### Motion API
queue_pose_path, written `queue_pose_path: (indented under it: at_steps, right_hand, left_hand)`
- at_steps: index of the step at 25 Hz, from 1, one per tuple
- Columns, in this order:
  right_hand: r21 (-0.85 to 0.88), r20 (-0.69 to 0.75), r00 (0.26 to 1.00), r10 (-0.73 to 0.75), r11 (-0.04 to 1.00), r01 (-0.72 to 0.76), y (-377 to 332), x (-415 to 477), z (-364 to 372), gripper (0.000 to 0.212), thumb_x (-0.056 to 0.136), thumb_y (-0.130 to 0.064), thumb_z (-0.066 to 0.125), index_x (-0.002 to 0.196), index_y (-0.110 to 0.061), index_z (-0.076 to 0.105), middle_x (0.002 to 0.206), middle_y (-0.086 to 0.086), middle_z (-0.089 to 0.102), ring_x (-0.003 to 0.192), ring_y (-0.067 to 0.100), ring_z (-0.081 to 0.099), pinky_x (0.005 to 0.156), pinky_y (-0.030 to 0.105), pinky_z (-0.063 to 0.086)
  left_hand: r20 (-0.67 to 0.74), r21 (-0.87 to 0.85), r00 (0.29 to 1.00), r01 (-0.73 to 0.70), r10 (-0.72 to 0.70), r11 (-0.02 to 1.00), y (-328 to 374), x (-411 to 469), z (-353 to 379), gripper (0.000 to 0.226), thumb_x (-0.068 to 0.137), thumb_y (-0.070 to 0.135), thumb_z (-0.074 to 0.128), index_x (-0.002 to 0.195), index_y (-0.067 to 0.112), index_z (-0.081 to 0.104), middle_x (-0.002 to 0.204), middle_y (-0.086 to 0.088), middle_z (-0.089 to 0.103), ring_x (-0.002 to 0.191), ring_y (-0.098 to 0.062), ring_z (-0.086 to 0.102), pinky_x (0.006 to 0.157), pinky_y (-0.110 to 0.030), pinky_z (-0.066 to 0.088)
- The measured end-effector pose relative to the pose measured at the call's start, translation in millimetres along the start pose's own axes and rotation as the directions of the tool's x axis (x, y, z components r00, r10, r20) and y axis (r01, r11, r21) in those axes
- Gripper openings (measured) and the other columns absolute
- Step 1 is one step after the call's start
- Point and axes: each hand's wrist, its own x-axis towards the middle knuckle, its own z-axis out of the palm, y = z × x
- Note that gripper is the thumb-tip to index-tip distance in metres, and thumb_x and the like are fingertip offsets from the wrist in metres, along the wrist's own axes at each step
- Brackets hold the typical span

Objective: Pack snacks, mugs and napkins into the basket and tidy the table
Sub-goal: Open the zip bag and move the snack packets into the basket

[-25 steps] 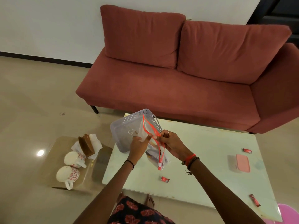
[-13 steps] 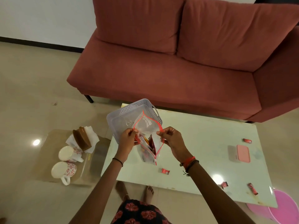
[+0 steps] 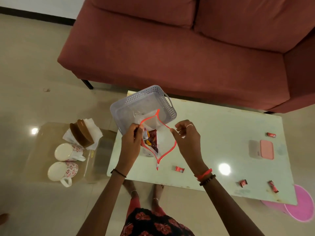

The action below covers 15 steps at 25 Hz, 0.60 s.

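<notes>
Left hand [image 3: 130, 142], right hand [image 3: 188, 142] pinch zip bag [image 3: 165, 139]; snacks [image 3: 152, 140] inside indistinct.

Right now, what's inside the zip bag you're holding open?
Red and yellow snack packets lie bunched against the left side of the zip bag; the right side looks empty. Anything beneath those packets is covered.

A home living room: a red sofa [image 3: 187, 48] stands on a glossy tiled floor [image 3: 30, 65], with a low pale worktop [image 3: 221, 133] just before it.
</notes>
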Motion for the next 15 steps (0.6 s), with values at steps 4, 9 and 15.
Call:
queue_pose_path:
  at_steps: [4, 9, 15]
  right_hand:
    - [-0.145, 0.295, 0.955, -0.027, 0.987, 0.073, -18, -1, 45, 0.013, 0.087, -0.009, 0.058, 0.096, -0.004, 0.065, 0.094, 0.01, 0.069, 0.084, 0.021, 0.063, 0.075, 0.02, 0.048]
    - [-0.345, 0.616, 0.778, 0.126, 0.931, 0.122, -11, 4, 101, 0.025, 0.094, -0.02, 0.05, 0.095, 0.002, 0.062, 0.101, 0.024, 0.067, 0.086, 0.037, 0.063, 0.072, 0.036, 0.051]
    - [-0.553, 0.595, 0.757, 0.27, 0.821, 0.142, 9, 16, 121, 0.03, 0.096, -0.01, 0.04, 0.121, 0.001, 0.053, 0.115, 0.023, 0.062, 0.108, 0.037, 0.06, 0.085, 0.042, 0.051]
  left_hand:
    - [0.002, 0.09, 1.0, 0.025, -0.025, 0.996, 8, -3, -5, 0.021, 0.094, 0.016, 0.048, 0.099, -0.002, 0.059, 0.078, -0.01, 0.065, 0.063, -0.009, 0.057, 0.054, -0.002, 0.042]
    - [-0.074, 0.296, 0.988, -0.105, 0.132, 0.95, 29, -9, -19, 0.018, 0.089, 0.009, 0.059, 0.096, -0.006, 0.066, 0.086, -0.018, 0.072, 0.068, -0.005, 0.05, 0.062, 0.014, 0.028]
    - [-0.077, 0.274, 0.991, -0.084, 0.109, 0.958, 36, -9, -16, 0.018, 0.09, 0.011, 0.058, 0.091, -0.005, 0.066, 0.071, -0.009, 0.066, 0.052, 0.006, 0.042, 0.059, 0.011, 0.031]
